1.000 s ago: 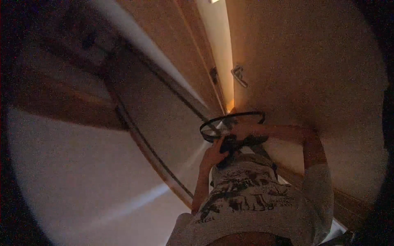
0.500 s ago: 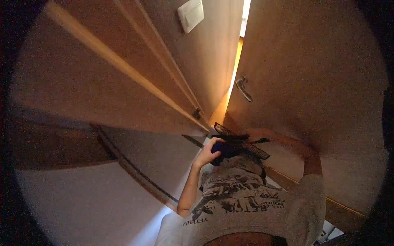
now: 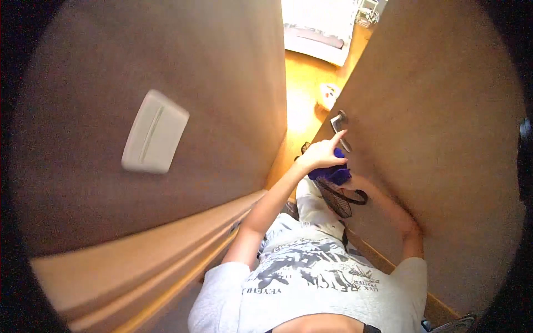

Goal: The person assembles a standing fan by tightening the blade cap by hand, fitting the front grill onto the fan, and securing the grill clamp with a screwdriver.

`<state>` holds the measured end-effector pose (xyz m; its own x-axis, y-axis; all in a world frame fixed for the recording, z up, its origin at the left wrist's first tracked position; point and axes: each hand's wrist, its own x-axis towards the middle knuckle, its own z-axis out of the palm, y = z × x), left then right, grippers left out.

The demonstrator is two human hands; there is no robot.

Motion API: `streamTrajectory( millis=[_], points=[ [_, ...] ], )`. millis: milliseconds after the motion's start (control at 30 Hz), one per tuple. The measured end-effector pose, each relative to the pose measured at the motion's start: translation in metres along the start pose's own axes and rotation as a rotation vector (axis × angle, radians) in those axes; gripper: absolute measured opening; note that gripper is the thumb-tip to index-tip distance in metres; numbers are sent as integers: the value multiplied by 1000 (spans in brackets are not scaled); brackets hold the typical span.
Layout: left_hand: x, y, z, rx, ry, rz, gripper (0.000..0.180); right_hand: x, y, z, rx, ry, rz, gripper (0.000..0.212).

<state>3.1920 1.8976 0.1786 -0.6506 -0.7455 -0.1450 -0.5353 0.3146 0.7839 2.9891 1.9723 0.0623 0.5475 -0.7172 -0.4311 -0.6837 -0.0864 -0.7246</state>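
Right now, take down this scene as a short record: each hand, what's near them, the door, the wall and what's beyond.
Left hand: thumb and forefinger spread, close to the door handle; contact unclear
Right hand: at the dark mesh basket; grip mostly hidden
Between hands: purple cloth; whether it lies inside the basket is unclear
Door: on the right, partly open
Wall: on the left, with a white light switch
Beyond: brightly lit wooden floor
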Motion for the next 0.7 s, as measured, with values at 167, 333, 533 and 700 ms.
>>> streamTrajectory(
  millis=[167, 333, 533, 700],
  points=[
    [23, -2, 11, 228, -130, 31, 75, -22, -19, 12, 181, 141, -34, 38],
    [24, -16, -22, 345, -165, 146, 66, -13, -81, 11, 94, 29, 324, 32],
    [31, -17, -38, 632, -376, 241, 74, 68, -62, 56, -81, 306, 162, 46],
    [72, -32, 20, 749, -505, 512, 82, 118, -18, 97, 72, 740, 166, 53]
  ],
)
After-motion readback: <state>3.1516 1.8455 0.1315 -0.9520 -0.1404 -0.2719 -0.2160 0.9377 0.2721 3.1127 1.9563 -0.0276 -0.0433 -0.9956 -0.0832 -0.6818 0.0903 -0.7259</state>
